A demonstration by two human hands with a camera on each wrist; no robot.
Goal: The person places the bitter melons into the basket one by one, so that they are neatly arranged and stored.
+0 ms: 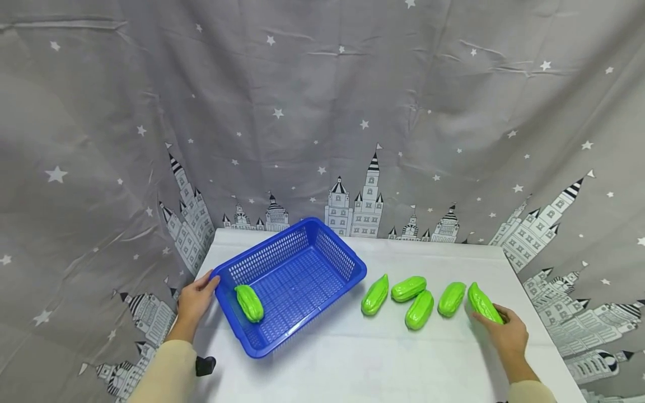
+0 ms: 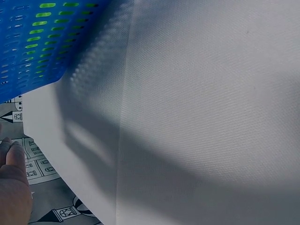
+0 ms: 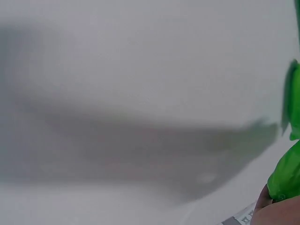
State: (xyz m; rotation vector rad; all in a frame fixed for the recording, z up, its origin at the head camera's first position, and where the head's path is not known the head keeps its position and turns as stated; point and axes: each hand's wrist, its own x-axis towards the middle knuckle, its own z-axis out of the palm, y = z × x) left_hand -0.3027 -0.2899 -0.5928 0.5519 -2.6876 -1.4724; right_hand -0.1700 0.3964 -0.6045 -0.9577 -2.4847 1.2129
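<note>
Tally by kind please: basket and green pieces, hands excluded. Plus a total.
Blue rectangular plastic basket with perforated walls: 1
Glossy bright green, ribbed, elongated gourd-shaped pieces: 6 (1 in the basket, 4 on the white-covered table, 1 held in the right hand)
Total: 7

We see a basket [image 1: 297, 274] of smooth, perforated plastic with a slight sheen. The vegetables [image 1: 420, 309] look glossy and ridged, like moulded plastic. To us the surface [image 1: 353, 364] looks matt and finely woven, like cloth; the curtain [image 1: 302, 101] is dull, creased fabric, the sleeve [image 1: 166, 372] matt cloth.
</note>
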